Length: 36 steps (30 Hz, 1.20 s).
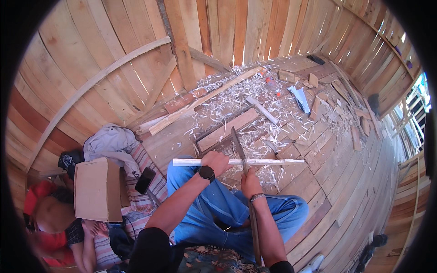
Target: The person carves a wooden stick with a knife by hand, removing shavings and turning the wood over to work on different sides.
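Note:
A pale wooden stick (pixel 277 162) lies crosswise over my lap, its left end near my left knee. My left hand (pixel 215 163), below a dark wristwatch, is closed around the stick left of its middle. In my right hand (pixel 251 183), which has a bracelet at the wrist, I grip a long-handled knife (pixel 238 144). Its dark blade points away from me and crosses the stick. The knife's long shaft runs back along my right forearm to my lap. Some of my fingers are hidden from above.
Curled wood shavings (pixel 218 98) cover the floor ahead, around a reddish plank (pixel 230 129) and a short pale batten (pixel 261 109). At left are a cardboard box (pixel 98 189), a phone (pixel 145 180) on a striped mat, and another person's hands (pixel 93 227).

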Tool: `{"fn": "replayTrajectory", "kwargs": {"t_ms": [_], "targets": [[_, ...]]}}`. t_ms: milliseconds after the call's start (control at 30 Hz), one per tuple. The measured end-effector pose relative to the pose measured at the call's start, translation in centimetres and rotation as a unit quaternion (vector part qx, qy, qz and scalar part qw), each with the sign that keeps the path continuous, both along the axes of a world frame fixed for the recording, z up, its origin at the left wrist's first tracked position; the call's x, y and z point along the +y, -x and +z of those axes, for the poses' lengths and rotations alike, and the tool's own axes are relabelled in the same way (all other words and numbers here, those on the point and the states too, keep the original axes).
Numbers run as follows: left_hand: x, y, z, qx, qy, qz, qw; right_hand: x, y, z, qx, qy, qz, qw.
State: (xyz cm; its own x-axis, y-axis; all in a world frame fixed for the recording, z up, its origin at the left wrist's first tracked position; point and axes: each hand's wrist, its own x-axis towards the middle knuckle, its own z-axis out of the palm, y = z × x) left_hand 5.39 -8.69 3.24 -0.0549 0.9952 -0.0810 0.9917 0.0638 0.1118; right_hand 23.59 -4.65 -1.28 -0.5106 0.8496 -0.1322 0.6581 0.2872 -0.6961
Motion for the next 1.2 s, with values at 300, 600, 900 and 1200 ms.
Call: {"fn": "replayTrajectory", "kwargs": {"t_ms": [300,600,900,1200], "targets": [[-0.4,0.0,-0.2,-0.008,-0.023,-0.014,1.000,-2.5,0.1,-0.3,0.004,-0.041,-0.048,0.998],[-0.3,0.1,-1.0,-0.016,-0.042,-0.019,0.999,0.3,0.2,1.6,0.094,-0.090,-0.103,0.986],[0.3,0.3,-0.3,-0.026,-0.001,0.002,1.000,-3.3,-7.2,8.3,0.084,-0.091,-0.037,0.992],[0.0,0.3,0.0,-0.021,-0.008,0.007,1.000,-8.7,-8.3,4.5,0.047,0.061,-0.051,0.996]]}}
